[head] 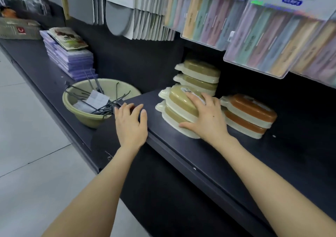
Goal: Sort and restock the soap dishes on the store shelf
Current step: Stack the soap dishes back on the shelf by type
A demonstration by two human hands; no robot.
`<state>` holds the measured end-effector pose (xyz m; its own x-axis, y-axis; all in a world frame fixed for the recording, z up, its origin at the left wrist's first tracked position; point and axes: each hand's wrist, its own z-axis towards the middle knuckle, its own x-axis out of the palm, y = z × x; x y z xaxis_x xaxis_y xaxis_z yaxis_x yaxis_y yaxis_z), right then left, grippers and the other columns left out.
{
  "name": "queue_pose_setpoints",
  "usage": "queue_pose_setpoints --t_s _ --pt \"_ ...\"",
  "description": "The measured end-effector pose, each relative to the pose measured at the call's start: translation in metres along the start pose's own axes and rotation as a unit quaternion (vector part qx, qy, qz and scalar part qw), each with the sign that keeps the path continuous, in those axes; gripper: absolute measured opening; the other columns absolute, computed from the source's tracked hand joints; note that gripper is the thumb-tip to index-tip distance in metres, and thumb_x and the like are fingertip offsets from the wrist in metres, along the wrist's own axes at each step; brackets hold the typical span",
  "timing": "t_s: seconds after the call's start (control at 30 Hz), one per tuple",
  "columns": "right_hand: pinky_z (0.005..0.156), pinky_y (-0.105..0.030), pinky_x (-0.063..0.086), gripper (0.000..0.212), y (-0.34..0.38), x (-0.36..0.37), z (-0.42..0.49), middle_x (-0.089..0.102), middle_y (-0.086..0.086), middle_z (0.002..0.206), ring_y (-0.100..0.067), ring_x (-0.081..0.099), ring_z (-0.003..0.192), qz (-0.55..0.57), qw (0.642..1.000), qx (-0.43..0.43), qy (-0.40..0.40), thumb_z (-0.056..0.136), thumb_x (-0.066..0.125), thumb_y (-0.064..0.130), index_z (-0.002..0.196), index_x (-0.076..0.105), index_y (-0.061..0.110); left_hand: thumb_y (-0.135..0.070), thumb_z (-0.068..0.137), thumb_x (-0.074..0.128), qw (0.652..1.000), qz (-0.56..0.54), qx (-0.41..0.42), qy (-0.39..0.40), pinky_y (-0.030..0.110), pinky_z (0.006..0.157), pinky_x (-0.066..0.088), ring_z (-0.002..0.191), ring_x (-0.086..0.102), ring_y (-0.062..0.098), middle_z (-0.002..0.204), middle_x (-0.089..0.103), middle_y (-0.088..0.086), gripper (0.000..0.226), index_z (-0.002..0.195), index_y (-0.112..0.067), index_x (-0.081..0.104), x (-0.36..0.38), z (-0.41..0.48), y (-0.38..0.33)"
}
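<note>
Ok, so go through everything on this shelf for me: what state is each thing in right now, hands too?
Front olive stack: two dishes high, right hand resting on top.
Back olive stack: two high, untouched.
Orange stack: two high, untouched.
Green basin: upright, holding metal hooks.
Left hand: open, flat on the shelf edge, holding nothing.
Right hand: open, fingers spread.

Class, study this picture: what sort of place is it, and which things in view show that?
Probably a shop's household-goods aisle: matching soap dishes stacked on a dark shelf, packaged goods hanging in rows above, and a basin of loose display hooks.
</note>
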<state>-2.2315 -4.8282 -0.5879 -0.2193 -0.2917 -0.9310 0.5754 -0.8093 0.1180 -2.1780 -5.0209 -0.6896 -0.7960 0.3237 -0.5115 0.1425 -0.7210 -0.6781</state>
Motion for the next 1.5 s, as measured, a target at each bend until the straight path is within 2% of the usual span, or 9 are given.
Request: queue_pose_setpoints --t_s 0.13,0.6,0.8,1.03,1.2,1.27,1.33,1.43,1.5 --pt "0.104 -0.041 0.035 0.097 -0.014 0.012 0.045 0.031 -0.001 0.153 -0.03 0.028 0.135 0.017 1.0 -0.016 0.018 0.068 0.08 0.051 0.148 0.025 0.046 -0.044 0.091 0.021 1.0 -0.024 -0.014 -0.013 0.045 0.118 0.009 0.133 0.036 0.029 0.128 0.056 0.012 0.062 0.112 -0.011 0.069 0.003 -0.002 0.002" --pt "0.102 -0.042 0.04 0.1 -0.027 0.033 0.091 0.034 0.004 0.15 -0.024 0.03 0.137 0.015 1.0 -0.016 -0.004 0.063 0.081 0.054 0.147 0.027 0.046 -0.041 0.087 0.018 0.998 -0.047 -0.017 -0.024 0.049 0.118 0.011 0.135 0.033 0.027 0.128 0.055 0.011 0.064 0.111 -0.011 0.07 0.005 -0.002 0.003" --pt "0.103 -0.043 0.037 0.101 -0.02 0.018 0.078 0.019 -0.005 0.157 -0.029 0.021 0.142 -0.019 1.0 -0.007 0.01 0.07 0.077 0.054 0.151 0.018 0.042 -0.04 0.087 0.019 0.999 -0.043 -0.021 -0.013 0.044 0.12 0.006 0.137 0.031 0.025 0.131 0.053 0.01 0.062 0.113 -0.012 0.069 0.004 -0.002 0.003" --pt "0.094 -0.045 0.042 0.082 -0.021 -0.006 0.0 0.038 -0.011 0.147 -0.036 0.04 0.126 -0.03 0.997 -0.017 -0.062 0.079 0.07 0.052 0.148 0.033 0.026 -0.047 0.096 0.032 0.997 0.006 -0.033 0.064 0.05 0.117 0.01 0.14 0.024 0.025 0.138 0.046 0.009 0.049 0.119 -0.018 0.065 -0.008 0.001 -0.003" --pt "0.102 -0.041 0.039 0.075 -0.021 -0.027 -0.086 0.029 -0.006 0.154 -0.027 0.029 0.138 -0.002 1.0 0.007 -0.011 0.087 0.062 0.053 0.15 0.029 0.028 -0.049 0.1 0.024 0.977 0.123 -0.035 0.169 0.05 0.118 0.003 0.145 0.014 0.026 0.151 0.033 0.012 0.05 0.134 -0.024 0.051 -0.029 -0.005 -0.013" --pt "0.1 -0.04 0.041 0.072 -0.023 -0.034 -0.121 0.03 -0.005 0.154 -0.025 0.029 0.139 -0.002 1.0 0.009 0.003 0.088 0.061 0.052 0.149 0.031 0.029 -0.055 0.097 0.022 0.976 0.141 -0.019 0.164 0.052 0.117 0.008 0.143 0.021 0.028 0.147 0.039 0.014 0.057 0.132 -0.023 0.054 -0.04 -0.023 -0.02" --pt "0.094 -0.041 0.047 0.069 -0.026 -0.039 -0.156 0.041 -0.007 0.148 -0.028 0.039 0.134 0.004 1.0 0.006 -0.003 0.085 0.066 0.049 0.145 0.042 0.025 -0.059 0.091 0.02 0.976 0.147 0.002 0.158 0.052 0.115 0.013 0.139 0.029 0.029 0.142 0.045 0.013 0.066 0.131 -0.02 0.055 -0.053 -0.048 -0.028" --pt "0.084 -0.042 0.053 0.059 -0.034 -0.043 -0.21 0.056 -0.008 0.134 -0.03 0.052 0.12 0.019 0.999 0.009 -0.049 0.08 0.074 0.044 0.132 0.057 0.019 -0.06 0.089 0.021 0.974 0.149 0.025 0.168 0.053 0.114 0.016 0.136 0.034 0.032 0.138 0.05 0.015 0.07 0.131 -0.016 0.056 -0.075 -0.088 -0.038" --pt "0.082 -0.037 0.053 0.05 -0.036 -0.048 -0.247 0.061 -0.005 0.126 -0.026 0.055 0.115 0.04 0.995 0.01 -0.091 0.081 0.07 0.043 0.123 0.063 0.017 -0.062 0.086 0.02 0.973 0.134 0.04 0.184 0.052 0.113 0.019 0.131 0.038 0.034 0.133 0.053 0.015 0.075 0.13 -0.013 0.057 -0.091 -0.12 -0.045"
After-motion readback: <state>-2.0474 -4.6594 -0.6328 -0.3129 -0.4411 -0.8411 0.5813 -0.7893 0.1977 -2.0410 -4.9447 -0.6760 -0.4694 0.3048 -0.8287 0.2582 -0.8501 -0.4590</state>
